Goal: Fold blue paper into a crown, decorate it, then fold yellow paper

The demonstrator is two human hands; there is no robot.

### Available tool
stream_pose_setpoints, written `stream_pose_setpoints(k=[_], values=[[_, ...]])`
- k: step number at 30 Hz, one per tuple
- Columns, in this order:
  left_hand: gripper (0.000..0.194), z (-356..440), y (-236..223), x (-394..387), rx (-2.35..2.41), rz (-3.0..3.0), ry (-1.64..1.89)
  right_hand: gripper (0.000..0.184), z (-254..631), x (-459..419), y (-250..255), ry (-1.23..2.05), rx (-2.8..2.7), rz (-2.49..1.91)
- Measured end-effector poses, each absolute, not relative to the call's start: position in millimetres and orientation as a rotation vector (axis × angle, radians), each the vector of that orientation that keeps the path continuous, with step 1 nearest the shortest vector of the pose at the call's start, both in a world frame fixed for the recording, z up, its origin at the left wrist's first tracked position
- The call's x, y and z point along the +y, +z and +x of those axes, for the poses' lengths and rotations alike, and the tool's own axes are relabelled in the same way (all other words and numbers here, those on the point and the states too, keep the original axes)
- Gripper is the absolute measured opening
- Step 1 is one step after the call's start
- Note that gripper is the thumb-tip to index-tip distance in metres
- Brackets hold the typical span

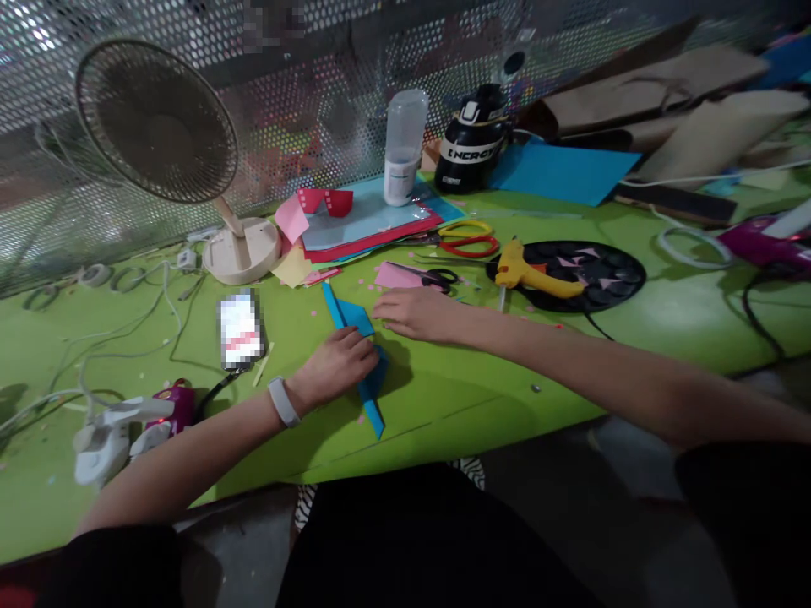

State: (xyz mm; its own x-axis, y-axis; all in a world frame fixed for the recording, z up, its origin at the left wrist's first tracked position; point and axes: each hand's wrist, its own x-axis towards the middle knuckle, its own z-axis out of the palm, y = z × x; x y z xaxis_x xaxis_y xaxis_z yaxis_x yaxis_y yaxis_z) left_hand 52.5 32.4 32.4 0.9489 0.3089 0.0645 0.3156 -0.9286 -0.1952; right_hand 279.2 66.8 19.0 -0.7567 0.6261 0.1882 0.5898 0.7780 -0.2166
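A folded piece of blue paper (356, 316) lies on the green table, with a long narrow strip along its left side and angled flaps to the right. My left hand (340, 363), with a pale band on the wrist, rests on its middle, fingers curled down over the paper and hiding part of it. My right hand (418, 313) is just beyond the flap's right edge, fingers stretched out toward it and holding nothing visible. Whether its fingertips touch the paper, I cannot tell. Black-handled scissors (440, 277) lie on pink paper behind my right hand.
A yellow glue gun (532, 274) rests on a black round mat (608, 274). Red and yellow scissors (469, 241), a clear bottle (400, 152) and a black flask (469, 143) stand or lie behind. At left are a fan (244, 249), a phone (239, 328) and power plugs (105, 452).
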Motion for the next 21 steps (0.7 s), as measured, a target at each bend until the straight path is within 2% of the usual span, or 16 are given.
stream_pose_setpoints(k=[5, 9, 13, 17, 21], values=[[0.028, 23.0, 41.8, 37.2, -0.208, -2.872, -0.268, 0.029, 279.5, 62.1, 17.2, -0.025, -2.76, -0.879], [0.029, 0.0, 47.5, 37.9, -0.26, -2.937, -0.449, 0.037, 269.1, 61.7, 9.1, -0.176, -2.708, -0.738], [0.029, -11.0, 51.5, 39.8, -0.192, -3.012, -0.454, 0.027, 254.6, 62.5, -0.4, -0.318, -2.635, -0.595], [0.024, -19.1, 54.1, 43.1, -0.114, -3.075, -0.319, 0.025, 241.0, 55.0, -5.3, -0.394, -2.644, -0.459], [0.027, -26.6, 44.7, 33.6, -0.502, -3.117, -0.404, 0.023, 232.9, 43.7, -5.7, -0.343, -2.709, -0.436]])
